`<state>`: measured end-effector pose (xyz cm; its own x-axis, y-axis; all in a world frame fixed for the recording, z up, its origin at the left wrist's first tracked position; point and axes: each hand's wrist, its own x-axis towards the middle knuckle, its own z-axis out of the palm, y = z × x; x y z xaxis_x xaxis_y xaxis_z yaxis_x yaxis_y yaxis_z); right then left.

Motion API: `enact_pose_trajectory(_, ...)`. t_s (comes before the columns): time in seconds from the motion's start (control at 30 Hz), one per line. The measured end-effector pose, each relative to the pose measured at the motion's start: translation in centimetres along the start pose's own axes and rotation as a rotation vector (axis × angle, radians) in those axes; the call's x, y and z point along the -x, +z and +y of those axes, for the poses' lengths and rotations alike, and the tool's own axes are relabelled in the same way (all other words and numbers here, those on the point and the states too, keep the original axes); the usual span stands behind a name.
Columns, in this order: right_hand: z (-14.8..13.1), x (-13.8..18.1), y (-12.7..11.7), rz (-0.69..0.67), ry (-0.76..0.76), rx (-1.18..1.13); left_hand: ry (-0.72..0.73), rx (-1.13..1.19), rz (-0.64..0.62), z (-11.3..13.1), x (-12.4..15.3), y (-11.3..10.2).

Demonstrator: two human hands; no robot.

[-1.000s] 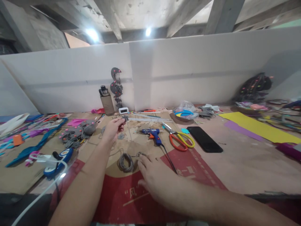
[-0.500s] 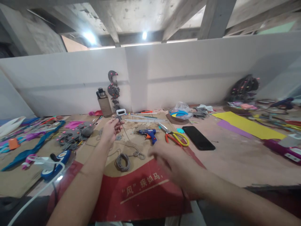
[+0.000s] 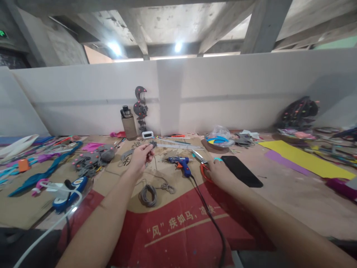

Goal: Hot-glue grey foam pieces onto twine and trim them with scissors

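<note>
My left hand (image 3: 141,159) is raised over the cardboard, its thumb and fingers pinching grey cord (image 3: 155,163) near a small grey piece (image 3: 153,143) at the fingertips. From there the cord trails down to a loose coil (image 3: 148,195) on the cardboard. Over on the right, my right hand (image 3: 219,170) closes over the handles of the scissors (image 3: 199,156). Their blades point away to the left, and the hand hides most of the handles. Between both hands lies a blue glue gun (image 3: 182,163) with an orange trigger.
A black phone (image 3: 242,171) lies right of the scissors. Behind are a bowl (image 3: 219,143) with a plastic bag, a bottle (image 3: 129,124) and a hanging grey ornament (image 3: 141,106). A blue power strip (image 3: 69,194) and grey pieces (image 3: 93,160) are at left; yellow sheet (image 3: 306,160) at right.
My right hand has moved forward and right from above the cardboard onto the scissors' handles. My left hand keeps its pinch on the cord. The view has shifted slightly.
</note>
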<state>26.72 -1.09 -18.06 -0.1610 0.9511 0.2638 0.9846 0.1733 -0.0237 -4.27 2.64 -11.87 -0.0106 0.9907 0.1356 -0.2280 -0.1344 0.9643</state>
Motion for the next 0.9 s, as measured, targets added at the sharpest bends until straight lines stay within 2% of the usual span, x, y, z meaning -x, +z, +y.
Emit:
enact_pose_trajectory(0.1,-0.1,-0.5,0.8,-0.032,0.053,0.103,-0.025,0.012,-0.009,0.2,0.2,0.2)
enact_pose_trajectory(0.23,0.2,-0.6,0.6,-0.006,0.118,-0.008,-0.04,0.041,-0.018,0.4,0.2,0.3)
enact_pose_trajectory(0.33,0.5,-0.1,-0.4,0.077,0.106,-0.289,-0.032,0.045,-0.026,0.5,0.1,0.2)
enact_pose_trajectory(0.47,-1.3,0.4,-3.3,0.093,-0.043,-0.788,-0.021,-0.01,-0.035,0.7,0.2,0.1)
enact_pose_trajectory(0.57,-4.1,0.6,-5.5,-0.03,-0.218,-1.064,-0.017,-0.04,-0.057,0.8,0.2,0.1)
enact_pose_trajectory(0.67,-6.7,0.4,-6.5,-0.194,-0.276,-1.222,-0.034,-0.043,-0.067,0.7,0.2,0.1)
enact_pose_trajectory(0.8,-8.3,0.1,-5.9,-0.283,-0.354,-1.35,-0.078,-0.022,-0.03,0.8,0.3,0.2)
enact_pose_trajectory(0.9,-8.5,-0.1,-5.0,-0.45,-0.304,-1.506,-0.088,0.005,-0.025,1.2,0.4,0.4)
